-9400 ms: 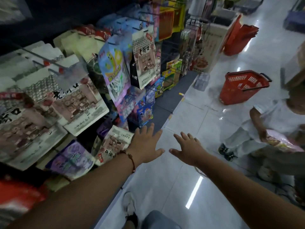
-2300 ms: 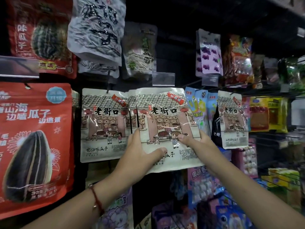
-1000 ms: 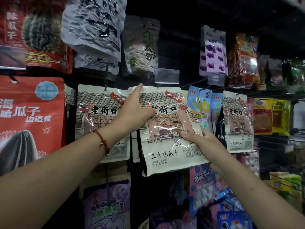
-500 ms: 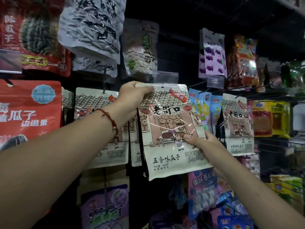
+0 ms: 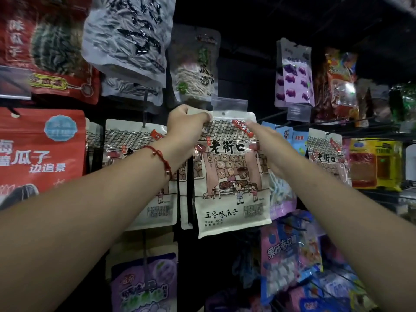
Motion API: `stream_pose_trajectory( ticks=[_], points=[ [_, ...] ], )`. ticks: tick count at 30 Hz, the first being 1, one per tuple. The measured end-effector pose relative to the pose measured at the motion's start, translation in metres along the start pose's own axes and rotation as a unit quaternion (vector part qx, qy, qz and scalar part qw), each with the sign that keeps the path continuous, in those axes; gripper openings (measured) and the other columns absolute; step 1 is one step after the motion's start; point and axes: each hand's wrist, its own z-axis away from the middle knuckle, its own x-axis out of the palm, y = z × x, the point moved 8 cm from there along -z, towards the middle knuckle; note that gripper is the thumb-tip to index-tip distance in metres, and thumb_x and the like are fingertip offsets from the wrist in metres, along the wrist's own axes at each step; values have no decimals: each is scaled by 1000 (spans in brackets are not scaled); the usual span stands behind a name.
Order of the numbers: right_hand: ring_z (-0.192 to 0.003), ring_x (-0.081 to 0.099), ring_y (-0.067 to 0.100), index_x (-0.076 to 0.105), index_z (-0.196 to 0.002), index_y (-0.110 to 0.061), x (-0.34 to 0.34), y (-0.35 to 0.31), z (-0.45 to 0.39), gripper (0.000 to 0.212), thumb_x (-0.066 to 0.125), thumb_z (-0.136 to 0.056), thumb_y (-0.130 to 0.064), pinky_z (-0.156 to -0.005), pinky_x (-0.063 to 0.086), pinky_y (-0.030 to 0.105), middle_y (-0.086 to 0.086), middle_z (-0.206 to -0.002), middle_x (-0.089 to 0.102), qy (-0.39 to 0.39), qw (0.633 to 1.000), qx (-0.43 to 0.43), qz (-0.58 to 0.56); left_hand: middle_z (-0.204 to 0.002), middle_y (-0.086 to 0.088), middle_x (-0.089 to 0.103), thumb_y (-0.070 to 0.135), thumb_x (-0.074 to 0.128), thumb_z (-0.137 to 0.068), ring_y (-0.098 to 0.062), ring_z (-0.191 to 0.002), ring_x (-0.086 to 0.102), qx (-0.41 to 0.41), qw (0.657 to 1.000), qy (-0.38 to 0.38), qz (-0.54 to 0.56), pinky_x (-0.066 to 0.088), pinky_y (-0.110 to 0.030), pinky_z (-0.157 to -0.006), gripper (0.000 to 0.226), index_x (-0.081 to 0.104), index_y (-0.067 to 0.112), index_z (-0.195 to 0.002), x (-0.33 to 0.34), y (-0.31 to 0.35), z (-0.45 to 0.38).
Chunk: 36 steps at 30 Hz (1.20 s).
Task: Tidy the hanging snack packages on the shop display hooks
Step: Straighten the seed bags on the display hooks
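Now the right hand [image 5: 266,145] has risen from the cream seed packet [image 5: 229,176]'s lower edge to its top corner; the left hand [image 5: 186,124] still pinches the opposite corner, hole under the price-tag holder [image 5: 229,106], likely about to rehang.

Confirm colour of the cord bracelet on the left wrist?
Red cord bracelet, on the left wrist; head view.

Both arms reach up: the left hand [image 5: 188,123] has its fingers curled in a pinch, the right hand [image 5: 264,140] points upward.
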Motion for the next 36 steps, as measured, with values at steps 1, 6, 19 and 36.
stream_pose_trajectory(
  ticks=[1,6,19,36],
  points=[
    [-107,51,13,52,-139,-20,1,-5,-10,64,56,-91,-61,-98,36,40,-5,-134,52,12,1000,0,1,-80,-1,65,10,75,-82,-18,-75,62,8,1000,-1,-5,56,-35,-70,16,61,16,-83,0,1,1],
    [-92,60,16,61,-116,-16,5,-15,-31,31,66,-94,-37,-65,50,30,1,-112,61,-10,998,29,-62,-77,2,61,9,74,-83,-10,-67,55,29,999,-7,-17,47,-18,-54,16,61,13,-89,-2,3,2],
    [-49,63,16,63,-109,-8,6,10,-53,19,69,-92,-15,-42,49,25,7,-78,67,41,994,56,-80,-89,-10,69,13,76,-82,-33,-86,71,-8,999,-3,-34,60,-54,-73,17,60,17,-87,-8,-15,-1],
    [-106,59,18,32,-151,-17,18,17,15,65,60,-95,-36,-90,48,35,-3,-119,60,57,927,-119,352,-155,1,38,40,67,-93,-16,-131,47,111,939,-85,-313,37,-21,-103,85,16,23,-159,-31,-26,45]
  ],
)
